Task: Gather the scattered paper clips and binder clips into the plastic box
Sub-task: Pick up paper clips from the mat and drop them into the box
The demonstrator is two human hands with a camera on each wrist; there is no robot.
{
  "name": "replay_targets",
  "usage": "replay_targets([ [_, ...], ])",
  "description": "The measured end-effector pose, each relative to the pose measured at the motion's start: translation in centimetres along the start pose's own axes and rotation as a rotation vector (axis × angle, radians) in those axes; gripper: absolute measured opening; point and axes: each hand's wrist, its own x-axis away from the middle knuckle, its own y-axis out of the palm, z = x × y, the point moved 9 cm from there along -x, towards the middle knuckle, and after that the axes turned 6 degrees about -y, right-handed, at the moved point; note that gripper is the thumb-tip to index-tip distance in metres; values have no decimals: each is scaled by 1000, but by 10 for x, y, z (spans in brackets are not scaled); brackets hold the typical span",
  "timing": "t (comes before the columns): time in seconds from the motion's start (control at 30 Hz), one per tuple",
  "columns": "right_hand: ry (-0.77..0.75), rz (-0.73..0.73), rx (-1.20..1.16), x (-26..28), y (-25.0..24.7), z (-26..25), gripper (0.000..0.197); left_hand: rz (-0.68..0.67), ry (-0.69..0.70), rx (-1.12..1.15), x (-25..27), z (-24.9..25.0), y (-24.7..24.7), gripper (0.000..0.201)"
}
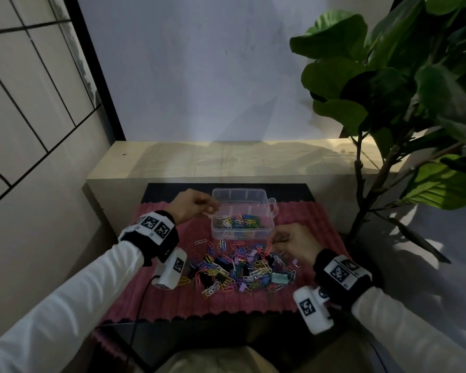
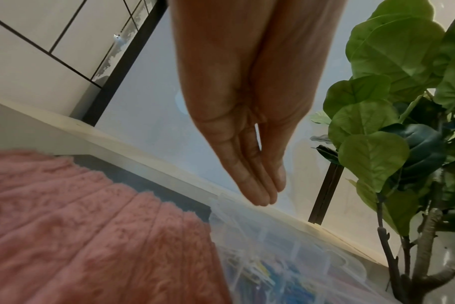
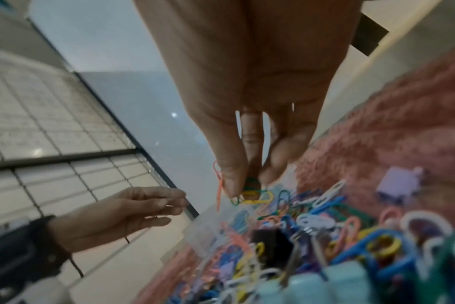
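A clear plastic box stands at the back of the pink mat and holds several coloured paper clips. In front of it lies a heap of paper clips and binder clips. My left hand hovers over the box's left rim. The left wrist view shows my left hand with straight fingers held together, nothing in them, above the blurred box. My right hand is at the heap's far right edge. In the right wrist view my right hand pinches orange, green and yellow paper clips.
The pink ribbed mat covers a black table. A pale wooden ledge runs behind the box. A large leafy plant stands close on the right. A tiled wall is on the left.
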Motion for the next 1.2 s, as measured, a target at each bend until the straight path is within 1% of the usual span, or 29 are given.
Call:
replay_targets([
  [0.03, -8, 2, 70, -2, -2, -1, 28, 6, 2, -18, 2, -2, -1, 22],
  [0.1, -23, -30, 203, -5, 0, -6, 16, 30, 18, -74, 9, -4, -1, 20],
  [0.17, -48, -85, 266, -6, 8, -14, 10, 37, 36, -156, 16, -6, 2, 18],
  [0.2, -63, -112, 279, -7, 12, -18, 9, 1, 40, -187, 20, -7, 8, 18],
  [0.3, -83, -189, 345, -13, 25, -25, 13, -165, 41, -335, 32, -15, 35, 19],
  [0.33, -82, -206, 368, -15, 28, -26, 14, -195, 41, -395, 35, -19, 43, 21],
  [0.4, -74, -216, 362, -18, 28, -30, 13, -173, 59, -481, 38, -24, 48, 24],
  [0.47, -63, -183, 242, -22, 21, -37, 9, -91, 62, -504, 36, -28, 43, 25],
  [0.53, -74, -82, 172, -32, 2, -48, 9, -26, 30, -502, 34, -34, 38, 24],
  [0.6, -87, 17, 168, -46, -17, -58, 9, -7, -15, -504, 31, -40, 40, 22],
  [0.67, -71, 65, 190, -61, -26, -64, 11, -17, -39, -512, 28, -40, 49, 23],
  [0.7, -54, 61, 217, -68, -25, -65, 12, -27, -44, -513, 27, -39, 54, 24],
  [0.77, -28, 8, 323, -75, -17, -64, 18, -40, -63, -517, 24, -35, 63, 29],
  [0.83, -50, -11, 446, -75, -12, -64, 24, -41, -80, -525, 22, -31, 66, 31],
  [0.9, -89, 20, 489, -68, -15, -63, 23, -50, -79, -517, 22, -31, 68, 33],
  [0.97, -141, 28, 504, -54, -18, -58, 17, -72, -46, -532, 24, -31, 71, 33],
  [1.03, -187, -37, 528, -39, -15, -47, 11, -99, -11, -544, 27, -29, 73, 32],
  [1.1, -145, -134, 573, -26, -10, -27, 11, -125, 10, -553, 28, -28, 74, 30],
  [1.17, -96, -188, 623, -20, -6, -10, 19, -137, 5, -567, 29, -26, 74, 29],
  [1.2, -83, -223, 639, -18, -2, -5, 26, -138, -4, -566, 29, -25, 73, 29],
])
